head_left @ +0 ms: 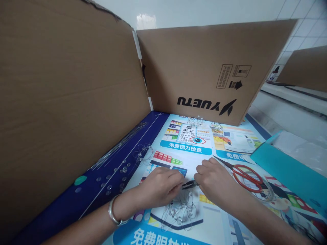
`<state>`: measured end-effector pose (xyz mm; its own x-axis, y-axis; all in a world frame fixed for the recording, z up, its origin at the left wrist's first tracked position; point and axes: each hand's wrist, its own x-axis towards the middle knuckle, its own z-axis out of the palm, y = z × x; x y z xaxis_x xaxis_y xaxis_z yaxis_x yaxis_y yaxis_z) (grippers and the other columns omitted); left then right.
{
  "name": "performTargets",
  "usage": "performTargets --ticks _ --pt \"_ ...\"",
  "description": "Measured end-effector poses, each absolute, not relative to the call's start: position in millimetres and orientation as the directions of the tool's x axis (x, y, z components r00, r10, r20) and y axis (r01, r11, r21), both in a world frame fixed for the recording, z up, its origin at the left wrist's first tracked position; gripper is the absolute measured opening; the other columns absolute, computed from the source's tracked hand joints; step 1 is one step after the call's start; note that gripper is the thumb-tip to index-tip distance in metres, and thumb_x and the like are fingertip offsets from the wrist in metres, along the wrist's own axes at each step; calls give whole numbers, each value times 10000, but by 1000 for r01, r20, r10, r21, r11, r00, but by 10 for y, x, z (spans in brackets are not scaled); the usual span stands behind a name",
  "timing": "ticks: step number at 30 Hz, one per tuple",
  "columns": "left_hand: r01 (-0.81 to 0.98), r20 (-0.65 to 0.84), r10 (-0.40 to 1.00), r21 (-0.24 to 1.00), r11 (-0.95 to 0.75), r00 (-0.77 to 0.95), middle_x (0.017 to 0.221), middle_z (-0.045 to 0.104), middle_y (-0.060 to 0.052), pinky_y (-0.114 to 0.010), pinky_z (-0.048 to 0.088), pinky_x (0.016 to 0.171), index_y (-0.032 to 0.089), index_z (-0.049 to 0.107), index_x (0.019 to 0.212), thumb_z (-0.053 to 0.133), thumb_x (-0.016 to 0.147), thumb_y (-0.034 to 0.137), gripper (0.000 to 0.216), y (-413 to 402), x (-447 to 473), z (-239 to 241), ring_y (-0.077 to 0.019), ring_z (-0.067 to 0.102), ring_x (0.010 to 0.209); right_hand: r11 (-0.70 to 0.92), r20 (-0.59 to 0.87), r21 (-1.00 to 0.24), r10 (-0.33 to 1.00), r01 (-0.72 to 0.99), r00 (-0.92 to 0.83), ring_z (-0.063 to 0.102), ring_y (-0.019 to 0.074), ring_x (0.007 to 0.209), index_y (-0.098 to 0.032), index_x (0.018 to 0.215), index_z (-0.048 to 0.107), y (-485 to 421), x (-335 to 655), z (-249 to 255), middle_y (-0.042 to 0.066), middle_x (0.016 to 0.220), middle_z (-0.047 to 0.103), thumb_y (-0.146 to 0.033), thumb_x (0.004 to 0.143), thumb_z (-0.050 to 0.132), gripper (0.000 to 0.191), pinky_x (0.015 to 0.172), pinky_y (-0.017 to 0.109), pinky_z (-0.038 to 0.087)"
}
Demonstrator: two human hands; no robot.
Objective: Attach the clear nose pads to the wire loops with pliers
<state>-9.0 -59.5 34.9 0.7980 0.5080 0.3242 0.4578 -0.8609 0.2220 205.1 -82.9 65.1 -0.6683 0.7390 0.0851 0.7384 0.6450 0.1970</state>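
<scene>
My right hand point(209, 176) is closed round a pair of pliers point(189, 184), whose dark jaws point left. Close to the jaw tips, my left hand point(165, 185) pinches thin wire. Beneath both hands hangs or rests a tangled bunch of beaded wire point(182, 211) with clear beads; whether it touches the table cannot be told. The pliers' handles are mostly hidden inside my right fist. A silver bangle circles my left wrist.
Scissors point(247, 177) with red handles lie right of my right hand, by a teal box point(293, 173). Loose clear beads point(124, 169) and straight wires point(120, 144) lie at left. More beaded wire point(216, 128) sits at the back. Cardboard panels point(204, 61) wall the left and far sides.
</scene>
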Motion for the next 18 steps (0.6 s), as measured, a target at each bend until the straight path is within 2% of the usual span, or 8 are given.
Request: performTargets --ticks 10,18 --pt "449 311 471 145 -882 826 685 553 4 -243 359 543 182 492 826 408 814 129 100 -610 -83 390 -123 484 592 641 56 306 726 704 -685 428 188 680 -185 663 541 -896 1971 729 17 670 538 -104 770 576 138 628 333 226" --pt "440 354 462 146 -886 813 638 539 11 -237 350 521 179 494 786 428 775 102 101 -640 -75 375 -115 458 554 637 73 348 712 687 -698 422 190 670 -185 659 528 -916 1955 677 18 665 520 -91 742 579 135 615 334 219"
